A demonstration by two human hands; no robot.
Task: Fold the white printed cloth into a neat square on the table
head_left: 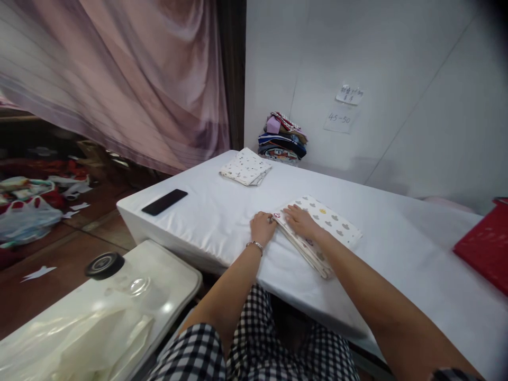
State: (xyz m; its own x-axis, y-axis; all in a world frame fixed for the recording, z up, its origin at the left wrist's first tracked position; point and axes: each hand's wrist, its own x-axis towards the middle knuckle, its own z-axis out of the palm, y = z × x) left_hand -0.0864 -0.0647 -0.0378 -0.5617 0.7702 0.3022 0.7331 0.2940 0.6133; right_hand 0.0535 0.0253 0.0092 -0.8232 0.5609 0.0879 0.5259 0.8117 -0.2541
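A folded white cloth (337, 222) printed with grey mouse-head shapes lies on the white-covered table (381, 264) before me. My right hand (302, 221) rests flat on top of it, fingers stretched toward its left part. At the cloth's left corner, my left hand (263, 226) has its fingers curled against the folded edge, closed on it; the fingertips are partly hidden. Farther back lies a second folded white cloth (246, 166) with small dark prints, apart from both hands.
A black phone (164, 202) lies near the table's left edge. Folded fabrics (282, 138) are stacked against the wall. A red object (484, 246) sits at the right. At lower left, a side table (166, 264) bears a black lid (104, 265) and clear plastic.
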